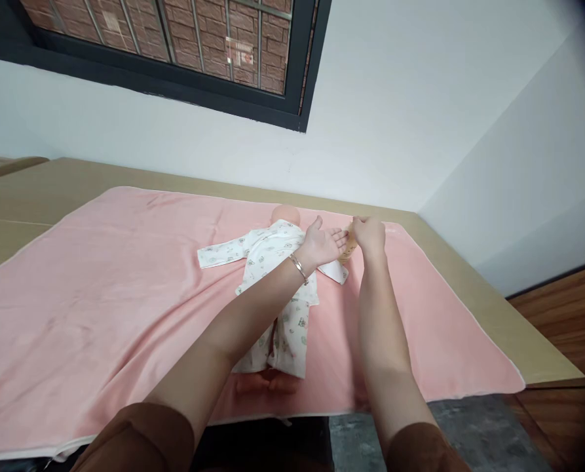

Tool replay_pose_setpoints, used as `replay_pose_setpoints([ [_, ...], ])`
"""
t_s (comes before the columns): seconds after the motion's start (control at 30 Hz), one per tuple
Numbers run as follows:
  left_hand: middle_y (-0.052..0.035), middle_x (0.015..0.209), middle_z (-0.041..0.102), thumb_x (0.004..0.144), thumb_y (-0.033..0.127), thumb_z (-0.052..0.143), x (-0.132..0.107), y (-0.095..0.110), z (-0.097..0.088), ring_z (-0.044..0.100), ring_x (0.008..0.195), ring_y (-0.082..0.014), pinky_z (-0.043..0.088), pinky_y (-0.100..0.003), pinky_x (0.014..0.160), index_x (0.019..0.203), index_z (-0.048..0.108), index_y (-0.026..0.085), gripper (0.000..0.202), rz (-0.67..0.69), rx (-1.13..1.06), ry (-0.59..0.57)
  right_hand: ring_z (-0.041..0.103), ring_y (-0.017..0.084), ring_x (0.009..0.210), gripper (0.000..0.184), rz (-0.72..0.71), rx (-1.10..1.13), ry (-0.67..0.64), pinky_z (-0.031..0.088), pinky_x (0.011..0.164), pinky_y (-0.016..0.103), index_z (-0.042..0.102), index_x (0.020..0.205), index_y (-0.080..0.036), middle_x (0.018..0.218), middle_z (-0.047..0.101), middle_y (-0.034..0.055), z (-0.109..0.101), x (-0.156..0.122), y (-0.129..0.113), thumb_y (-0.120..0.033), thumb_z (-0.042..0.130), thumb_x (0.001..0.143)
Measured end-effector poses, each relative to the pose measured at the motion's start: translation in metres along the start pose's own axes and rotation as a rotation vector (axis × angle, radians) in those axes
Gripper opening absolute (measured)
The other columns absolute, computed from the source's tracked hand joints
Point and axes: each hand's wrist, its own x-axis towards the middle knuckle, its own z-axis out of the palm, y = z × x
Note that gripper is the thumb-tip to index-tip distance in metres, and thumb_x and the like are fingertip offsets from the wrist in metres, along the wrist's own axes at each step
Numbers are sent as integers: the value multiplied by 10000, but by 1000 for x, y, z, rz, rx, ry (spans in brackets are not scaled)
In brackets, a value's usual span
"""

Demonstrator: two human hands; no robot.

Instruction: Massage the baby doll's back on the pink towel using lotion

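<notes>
A baby doll (pixel 285 215) in a white printed romper (pixel 272 262) lies on its back on a pink blanket (pixel 100 282), head toward the wall. My left hand (pixel 324 242), a bracelet on its wrist, lies open and flat over the doll's right-side sleeve. My right hand (pixel 369 236) is closed around the doll's hand at the end of that sleeve. The doll's bare feet (pixel 267 383) stick out near the blanket's front edge. The other sleeve (pixel 221 253) lies spread to the left.
The blanket covers a tan table (pixel 518 328) set against a white wall, under a dark-framed window (pixel 174 39). Wooden floor (pixel 567 314) shows to the right, grey floor below the table's front edge.
</notes>
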Motion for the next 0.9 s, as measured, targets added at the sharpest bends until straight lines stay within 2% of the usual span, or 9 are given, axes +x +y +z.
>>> replay_pose_setpoints([
  [0.1,-191,1509,443,907,599,243,-30,0,-11,500,1363,-224,502,-353,1041,1508,295,87,792,-25,15,-9,656,227,835,320,-28,2,35,457,737,291,763,907,-172,874,733,102,1,-5,-3,-267,461,859],
  [0.23,-168,1481,493,907,596,233,-79,11,-26,505,1361,-235,485,-399,1067,1460,384,140,732,12,63,8,671,237,813,315,-6,0,17,463,722,297,763,828,-141,839,733,124,1,-13,-10,-242,466,859],
  [0.33,-151,1473,508,920,534,266,-118,20,-33,525,1345,-230,497,-410,1058,1414,433,176,632,38,110,95,664,249,1016,326,24,51,13,483,821,304,753,1029,-147,1080,725,130,3,-17,-11,-206,495,839],
  [0.43,-139,1491,492,924,449,300,-153,22,-38,560,1310,-221,509,-387,1047,1357,476,182,538,-14,88,178,609,277,1169,454,46,72,-40,472,958,360,654,1258,-124,1251,658,162,4,-20,-12,-201,510,835],
  [0.53,-128,1481,506,919,417,336,-178,19,-46,589,1277,-220,500,-381,1064,1320,502,181,493,-29,24,220,461,350,1341,554,-18,52,-68,405,1071,461,559,1363,-63,1428,505,219,5,-31,-23,-224,521,835],
  [0.63,-117,1443,548,928,394,322,-185,19,-53,593,1272,-220,497,-407,1070,1304,519,208,464,15,19,255,318,330,1447,559,-188,134,-17,292,1171,472,539,1385,-63,1517,407,193,9,-62,-48,-228,517,851],
  [0.7,-131,1395,586,941,403,295,-184,19,-53,597,1264,-228,510,-418,1050,1280,544,206,464,28,41,255,367,257,1433,519,-290,264,-115,270,1200,418,531,1399,-99,1507,441,144,14,-93,-72,-263,452,913],
  [0.77,-146,1343,616,958,428,263,-181,17,-46,610,1240,-247,515,-430,1036,1261,567,181,495,18,29,196,353,238,1444,513,-375,306,-250,249,1215,419,510,1424,-139,1524,424,108,22,-128,-95,-335,406,962],
  [0.9,-91,1301,645,981,464,291,-184,16,-30,633,1187,-257,472,-464,1075,1333,534,205,500,114,-111,66,168,300,1508,556,-586,203,-267,37,1221,596,432,1480,-141,1592,291,104,32,-195,-124,-422,286,1022],
])
